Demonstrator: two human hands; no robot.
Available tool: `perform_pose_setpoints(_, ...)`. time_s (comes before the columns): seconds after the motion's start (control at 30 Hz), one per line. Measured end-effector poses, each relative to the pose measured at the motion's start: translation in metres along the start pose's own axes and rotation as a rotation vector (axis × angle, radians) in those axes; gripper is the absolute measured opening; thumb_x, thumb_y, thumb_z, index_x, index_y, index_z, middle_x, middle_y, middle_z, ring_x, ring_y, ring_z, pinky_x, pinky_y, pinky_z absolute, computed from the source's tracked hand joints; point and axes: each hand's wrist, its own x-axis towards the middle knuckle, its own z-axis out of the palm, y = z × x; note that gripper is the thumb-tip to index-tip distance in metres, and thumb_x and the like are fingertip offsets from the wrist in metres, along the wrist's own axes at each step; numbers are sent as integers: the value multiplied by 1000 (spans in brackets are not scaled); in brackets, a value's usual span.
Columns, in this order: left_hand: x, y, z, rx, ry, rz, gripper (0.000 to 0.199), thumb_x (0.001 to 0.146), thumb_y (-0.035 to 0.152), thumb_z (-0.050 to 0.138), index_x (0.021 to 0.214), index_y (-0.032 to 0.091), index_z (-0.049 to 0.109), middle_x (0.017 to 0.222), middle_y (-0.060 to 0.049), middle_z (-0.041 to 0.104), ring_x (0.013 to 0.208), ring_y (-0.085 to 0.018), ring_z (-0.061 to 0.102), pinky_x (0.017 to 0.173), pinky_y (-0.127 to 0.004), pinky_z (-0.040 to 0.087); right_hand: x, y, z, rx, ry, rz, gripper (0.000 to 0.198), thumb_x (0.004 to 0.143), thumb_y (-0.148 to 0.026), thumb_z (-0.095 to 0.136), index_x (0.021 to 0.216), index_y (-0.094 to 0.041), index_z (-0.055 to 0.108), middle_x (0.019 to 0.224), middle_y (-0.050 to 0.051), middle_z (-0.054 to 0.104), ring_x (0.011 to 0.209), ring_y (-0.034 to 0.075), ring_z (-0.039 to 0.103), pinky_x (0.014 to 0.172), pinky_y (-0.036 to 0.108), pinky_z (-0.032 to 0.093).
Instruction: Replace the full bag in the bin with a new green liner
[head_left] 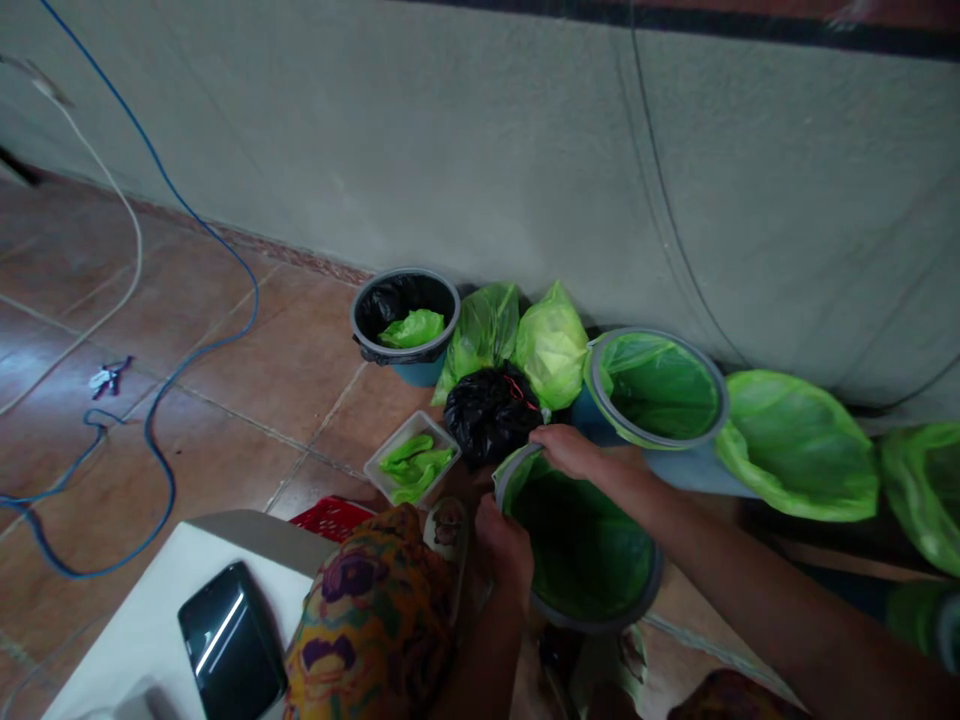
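Here, on the tiled floor [247, 400] by the wall:
Near bucket [581, 540]: grey rim, lined with a green bag, directly below the person.
Left hand [504, 545]: clenched on the near-left rim and liner.
Right hand [568, 450]: gripping the far rim and liner edge.
Black bag [491, 415]: tied, just beyond the bucket.
Tray of green bags [412, 465]: left of it.
Second lined bucket [654, 388]: behind, near the wall.
Black-lined bucket [406, 320]: further left.
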Motion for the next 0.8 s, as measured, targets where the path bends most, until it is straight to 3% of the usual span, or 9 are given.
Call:
perform_pose_setpoints(0.1,0,3,-3,-6,-26,-9,25,81,2,42,95,16,58,90,-10,66,93,-22,65,82,-31,47,0,2,-4,9,-23,-16,22,82,-6,54,96,-12,71,101,14,72,101,24,66,88,29,45)
perform_pose_setpoints(0.17,-1,6,-5,-19,-52,3,28,80,4,44,101,15,58,96,-11,67,98,-23,65,86,-33,48,-8,2,-7,10,32,24,31,81,-11,61,111,-10,67,113,17,69,109,26,63,93,31,44)
perform_pose_setpoints(0.27,-3,12,-12,-31,-27,49,44,77,11,55,121,12,54,116,-15,64,113,-26,61,97,-37,46,-35,9,-10,18,217,176,60,78,-19,69,135,-10,52,133,20,58,120,29,57,101,36,42)
perform_pose_setpoints(0.37,0,26,-23,14,80,175,62,78,24,62,135,9,45,133,-20,55,127,-31,51,107,-44,40,-79,24,-2,55,399,394,59,83,-24,64,138,-11,49,134,20,59,121,30,57,103,40,43)
perform_pose_setpoints(0.47,12,45,-33,83,60,414,62,82,21,57,141,9,42,143,-20,47,135,-30,43,113,-44,35,-126,31,27,95,479,622,55,87,-26,58,138,-7,48,133,22,59,122,33,56,102,42,42)
perform_pose_setpoints(0.57,31,62,-33,192,-120,588,55,85,9,46,140,8,45,140,-18,53,135,-26,45,115,-38,33,-156,17,69,181,479,892,54,92,-32,51,137,-3,47,128,27,60,119,36,58,97,44,44)
perform_pose_setpoints(0.67,48,67,-26,328,-281,581,55,84,-1,39,136,11,51,132,-16,60,127,-22,53,109,-31,39,-161,-9,106,409,469,1036,49,96,-28,42,139,-5,44,113,23,68,103,30,67,83,36,48)
perform_pose_setpoints(0.8,59,66,-23,424,-327,503,50,87,-1,41,133,13,53,125,-16,63,115,-20,62,97,-26,47,-154,-27,126,607,555,1067,45,98,-22,35,139,-6,41,95,14,72,87,25,69,72,29,46)
